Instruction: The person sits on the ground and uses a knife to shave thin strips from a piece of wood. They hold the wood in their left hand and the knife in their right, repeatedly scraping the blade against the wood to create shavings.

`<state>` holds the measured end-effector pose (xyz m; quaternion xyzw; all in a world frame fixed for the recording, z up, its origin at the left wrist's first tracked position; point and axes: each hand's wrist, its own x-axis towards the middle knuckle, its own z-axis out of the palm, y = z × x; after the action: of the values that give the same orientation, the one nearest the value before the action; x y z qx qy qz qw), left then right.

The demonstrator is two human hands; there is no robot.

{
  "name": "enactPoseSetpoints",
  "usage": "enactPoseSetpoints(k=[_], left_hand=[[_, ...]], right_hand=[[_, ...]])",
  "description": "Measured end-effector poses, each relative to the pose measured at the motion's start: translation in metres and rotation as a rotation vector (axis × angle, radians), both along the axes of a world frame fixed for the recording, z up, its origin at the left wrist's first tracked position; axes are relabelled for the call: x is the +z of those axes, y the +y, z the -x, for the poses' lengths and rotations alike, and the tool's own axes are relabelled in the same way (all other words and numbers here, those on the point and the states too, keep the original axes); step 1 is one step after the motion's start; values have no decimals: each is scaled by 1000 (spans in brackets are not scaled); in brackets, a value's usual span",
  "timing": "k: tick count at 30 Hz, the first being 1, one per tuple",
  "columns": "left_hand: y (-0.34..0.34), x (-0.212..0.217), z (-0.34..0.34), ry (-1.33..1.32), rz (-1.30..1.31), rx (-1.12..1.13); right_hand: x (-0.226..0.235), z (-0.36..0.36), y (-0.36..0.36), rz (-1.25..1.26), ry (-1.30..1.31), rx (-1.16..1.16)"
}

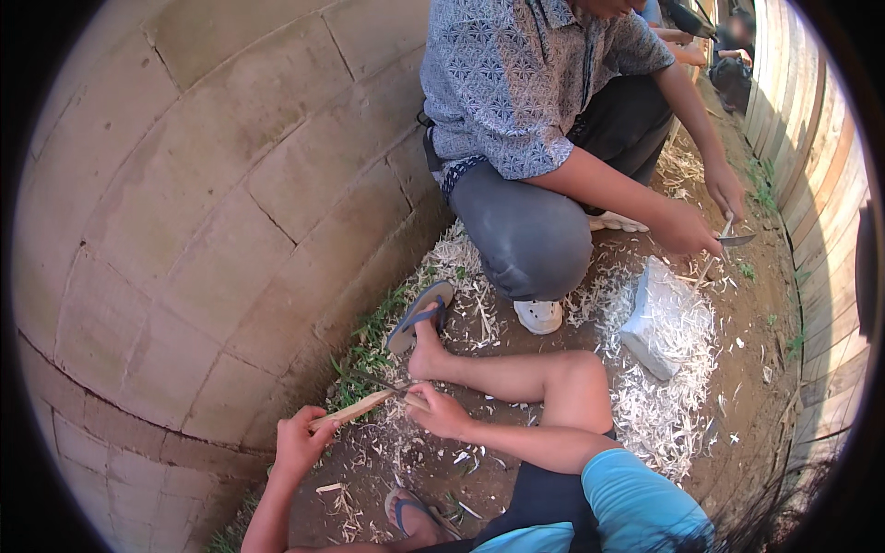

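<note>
A pale strip of wood (358,408) slants up to the right between my two hands. Closed round its lower end is my left hand (300,437). My right hand (442,412) grips the wooden handle of a knife (418,402). Its dark blade crosses the strip near the upper end and points toward the wall. Facing me, a crouching person in a patterned shirt (502,88) has a curved blade (737,241) in one hand and a thin piece of wood (727,224) in the other.
A block wall (212,230) rises on the left, and a wooden plank fence (820,184) runs along the right. Wood shavings (659,429) litter the dirt around a pale stone block (653,313). My sandalled foot (426,318) is near the wall. More people are farther back.
</note>
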<state>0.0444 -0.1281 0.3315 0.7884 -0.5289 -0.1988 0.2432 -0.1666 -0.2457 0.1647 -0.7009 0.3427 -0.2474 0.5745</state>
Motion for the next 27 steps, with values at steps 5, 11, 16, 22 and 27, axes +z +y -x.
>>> enactPoseSetpoints(k=[5, 11, 16, 22, 27], left_hand=[[-2, 6, 7, -190, 48, -232], [-2, 2, 3, -152, 202, -183], [0, -4, 0, -137, 125, -140], [4, -20, -14, 174, 76, -32], [4, -21, -16, 447, 133, -16]], right_hand=[[-22, -8, -8, 46, -148, -162], [-30, -7, -3, 94, -102, -6], [-28, -4, -2, 155, 88, -38], [-23, -2, -7, 125, 187, 66], [-29, -6, -6, 192, 105, 100]])
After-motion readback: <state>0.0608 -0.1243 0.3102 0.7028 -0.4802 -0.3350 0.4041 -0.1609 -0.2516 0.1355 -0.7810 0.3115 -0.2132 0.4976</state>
